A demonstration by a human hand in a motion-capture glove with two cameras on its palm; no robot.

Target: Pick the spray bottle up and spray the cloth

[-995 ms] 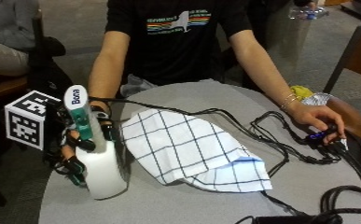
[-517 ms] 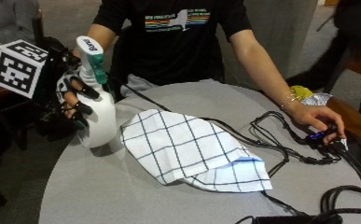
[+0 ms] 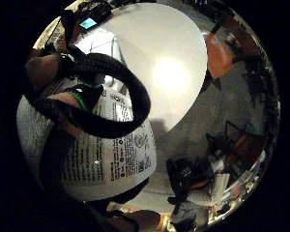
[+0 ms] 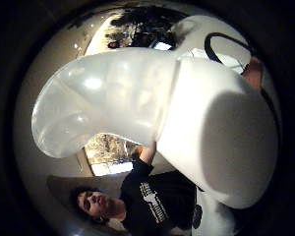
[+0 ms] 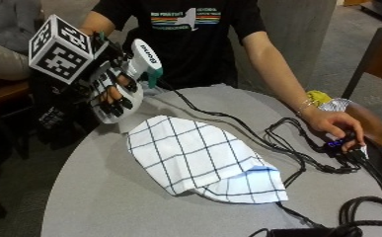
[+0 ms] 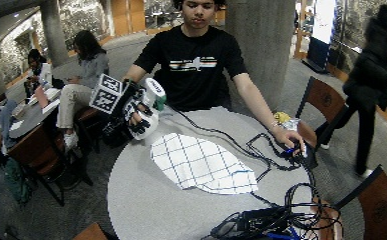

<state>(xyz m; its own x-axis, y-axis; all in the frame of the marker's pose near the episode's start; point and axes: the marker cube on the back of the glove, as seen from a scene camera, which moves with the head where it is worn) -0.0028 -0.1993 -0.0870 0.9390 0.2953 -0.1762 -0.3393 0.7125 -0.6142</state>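
Observation:
My gloved right hand [image 5: 111, 91] grips a white spray bottle [image 5: 138, 61] with a green nozzle, lifted off the table and tilted toward the cloth, at the table's far left edge. The bottle's body [image 4: 201, 128] fills the thumb side palm view, and its printed label [image 3: 106, 154] shows in the little finger side palm view. A white cloth [image 5: 197, 158] with a dark grid pattern lies crumpled on the round grey table [image 5: 98, 197], below and to the right of the nozzle. In the wide outside view the hand [image 6: 136, 112] holds the bottle [image 6: 154, 92] above the cloth [image 6: 199, 162].
The person's bare left hand [image 5: 335, 128] rests on a small device at the table's right edge. Black cables [image 5: 295, 153] run across the right side of the table to a bundle [image 6: 273, 220] at the front. A yellow wrapper [image 5: 319, 98] lies behind that hand. Chairs stand around the table.
The hand has lifted the bottle off the table and tipped it so that the nozzle points toward the cloth. The outside camera has shifted too.

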